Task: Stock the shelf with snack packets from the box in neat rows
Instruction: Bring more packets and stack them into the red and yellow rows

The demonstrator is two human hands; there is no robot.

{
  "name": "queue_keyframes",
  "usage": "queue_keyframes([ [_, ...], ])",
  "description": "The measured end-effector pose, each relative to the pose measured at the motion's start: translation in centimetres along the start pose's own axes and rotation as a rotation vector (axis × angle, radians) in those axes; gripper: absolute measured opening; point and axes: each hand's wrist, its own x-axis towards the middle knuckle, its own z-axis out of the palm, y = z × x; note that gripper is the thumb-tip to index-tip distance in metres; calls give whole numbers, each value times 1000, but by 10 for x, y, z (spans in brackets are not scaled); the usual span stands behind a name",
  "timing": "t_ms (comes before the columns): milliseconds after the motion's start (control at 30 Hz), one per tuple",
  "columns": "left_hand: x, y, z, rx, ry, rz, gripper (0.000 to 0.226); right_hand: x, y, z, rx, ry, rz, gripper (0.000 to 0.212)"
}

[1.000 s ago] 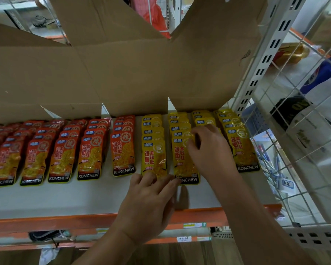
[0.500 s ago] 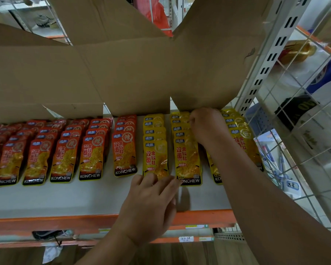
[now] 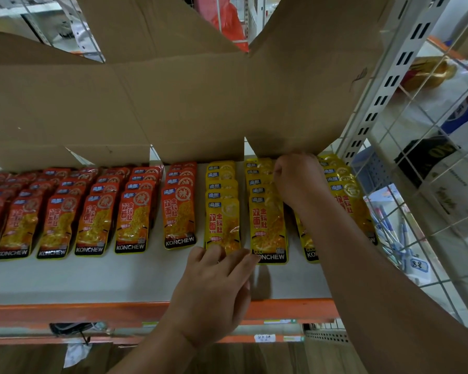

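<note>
Red snack packets (image 3: 131,220) lie in several overlapping rows on the left of the white shelf (image 3: 92,276). Yellow snack packets (image 3: 268,228) fill the rows to the right. My left hand (image 3: 214,292) reaches over the shelf front, and its fairly straight fingertips touch the bottom edge of the front yellow packet (image 3: 222,225). My right hand (image 3: 297,179) is deep at the back, just under the cardboard box (image 3: 173,103). Its fingers are curled and pinch the rear packets between the middle yellow rows. My forearm hides most of the third yellow row (image 3: 310,252).
The open box's flaps hang low over the back of the shelf. A slotted white upright (image 3: 389,76) and a wire mesh panel (image 3: 430,184) close off the right side, with other goods behind. The orange shelf edge (image 3: 65,311) runs along the front.
My right hand has moved from the front of the third yellow row to the back under the box flap, which uncovered the front packet. My left hand has stayed put.
</note>
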Motion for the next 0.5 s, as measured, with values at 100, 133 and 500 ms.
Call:
queue_keyframes([
  [100,0,0,1,-8,1,-3,43,-1,1,-2,-20,63,-50,23],
  [133,0,0,1,-11,3,-4,43,-2,0,-4,-28,68,-88,23],
  [500,0,0,2,-12,-3,-17,42,-2,-18,-1,-192,-171,-174,11],
])
